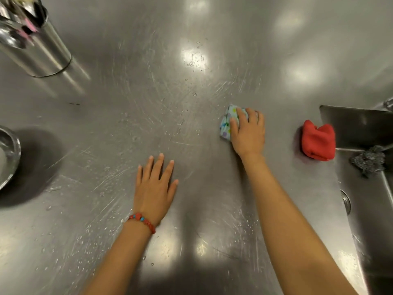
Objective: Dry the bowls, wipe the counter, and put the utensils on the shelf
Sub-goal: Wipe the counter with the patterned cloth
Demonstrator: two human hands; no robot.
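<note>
1. Fingers [235, 122] of the right hand [248, 135] curl over a folded pale blue cloth [227, 121] with coloured dots, gripping it and pressing it down on the steel bench [127, 60]; the cloth shows only ahead of and to the left of the fingers, the rest lies hidden under the palm.
2. Fingers of the left hand [155, 188] lie straight and spread, released and holding nothing, with the palm flat on the bench near its front edge, well apart from the cloth.
3. A red bead bracelet [142, 221] with a few blue beads circles the left wrist.
4. Water droplets and streaks [191, 60] speckle the bench, thickest between the two hands and toward the back.
5. A crumpled red cloth [318, 143] sits at the right edge of the bench, touching the rim of the sink [361, 128].
6. A wad of steel wool [368, 160] rests just beside the red cloth, on the sink's ledge.
7. A steel bowl [8, 154] stands at the left edge of the bench, cut off by the frame, so its contents cannot be told.
8. A shiny steel utensil holder [46, 52] stands at the back left corner, with utensils [19, 20] in it, blurred, some with pink parts.
</note>
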